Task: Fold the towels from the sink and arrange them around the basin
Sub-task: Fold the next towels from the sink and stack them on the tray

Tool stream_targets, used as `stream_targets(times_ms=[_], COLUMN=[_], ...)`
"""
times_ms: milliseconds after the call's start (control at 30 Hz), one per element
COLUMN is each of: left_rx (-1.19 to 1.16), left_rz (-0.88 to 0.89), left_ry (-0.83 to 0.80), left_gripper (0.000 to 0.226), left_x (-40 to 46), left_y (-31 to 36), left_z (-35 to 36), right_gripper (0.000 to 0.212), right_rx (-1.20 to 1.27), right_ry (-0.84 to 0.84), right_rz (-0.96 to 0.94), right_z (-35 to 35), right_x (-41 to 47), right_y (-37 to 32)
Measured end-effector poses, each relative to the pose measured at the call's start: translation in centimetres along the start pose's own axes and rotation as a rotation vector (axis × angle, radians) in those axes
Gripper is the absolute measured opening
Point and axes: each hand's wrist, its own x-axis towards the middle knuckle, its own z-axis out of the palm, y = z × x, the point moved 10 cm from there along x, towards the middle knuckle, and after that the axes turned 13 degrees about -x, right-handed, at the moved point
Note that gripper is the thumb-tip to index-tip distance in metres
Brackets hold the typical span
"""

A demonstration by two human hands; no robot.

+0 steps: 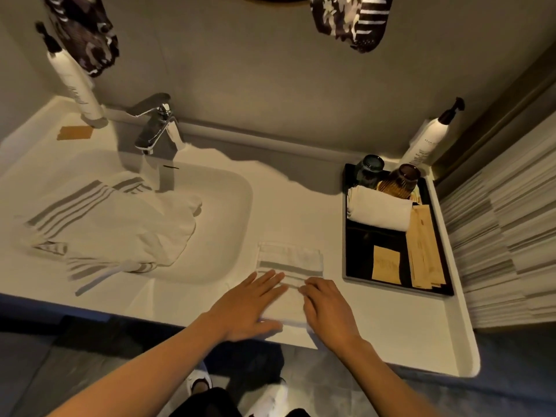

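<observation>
Just right of the rounded white basin (244, 206), a soft, grey-striped folded towel (290, 261) is laid flat on the smooth counter (391, 332). It is pressed by the left hand (249, 305), grip spread flat. The right hand (329, 311) is bent at its fold, and whether its grip has hold of cloth cannot be told. A rumpled striped towel (120, 224) is heaped inside the basin.

Two hands (249, 308) (328, 311), two pump bottles (79, 85) (427, 142), two cups (371, 170) (400, 180), one tap (159, 127), one tray (361, 236) — and three towels (114, 218) (288, 257) (379, 212) I can tell apart.

Left hand (249, 308) and right hand (328, 311) bare; white slippers (200, 383), dark trousers (207, 401).
</observation>
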Motion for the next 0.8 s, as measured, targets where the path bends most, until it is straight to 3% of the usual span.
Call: stream_targets(times_ms=[100,200,267,300,367,433,567,700,767,800], left_rx=[0.032,0.026,-0.029,-0.032,0.008,-0.083,-0.675,-1.581,-1.673,-1.606], left_rz=[0.015,0.005,-0.020,-0.003,0.071,0.081,-0.305,-0.599,-0.648,-0.646], left_ry=[-0.007,0.044,0.115,0.181,0.307,0.353,0.473,0.452,0.404,0.376], left_gripper=[0.091,0.086,0.069,0.058,0.037,0.026,0.029,0.053,0.059,0.055], left_x=[-0.6,-1.2,-1.0,-0.9,-0.6,-0.2,0.0,1.3,1.4,1.5], left_y=[0.2,0.5,0.8,1.2,2.6,3.1,0.6,-1.7,-2.4,-2.7], left_z=[0.4,0.6,0.3,-0.4,-1.8,-2.7,-3.7,-1.2,-1.1,-1.5], right_gripper=[0.030,0.035,0.051,0.048,0.022,0.012,0.019,0.021,0.011,0.019], right_rx=[0.142,0.414,0.609,0.674,0.716,0.744,0.723,0.595,0.402,0.275], right_ry=[0.022,0.118,-0.036,-0.144,-0.248,-0.218,-0.125,-0.048,-0.084,-0.103], right_rz=[0.095,0.528,0.829,0.899,0.892,0.892,0.822,0.480,0.251,0.139], right_z=[-0.2,-1.0,0.4,1.1,1.9,1.7,0.0,-2.8,-2.7,-2.1], right_x=[-0.4,-1.8,-2.6,-2.7,-2.5,-2.5,-1.5,0.9,1.3,1.3], right_y=[0.7,3.6,5.1,5.0,4.6,4.9,4.3,-2.2,-6.0,-7.5])
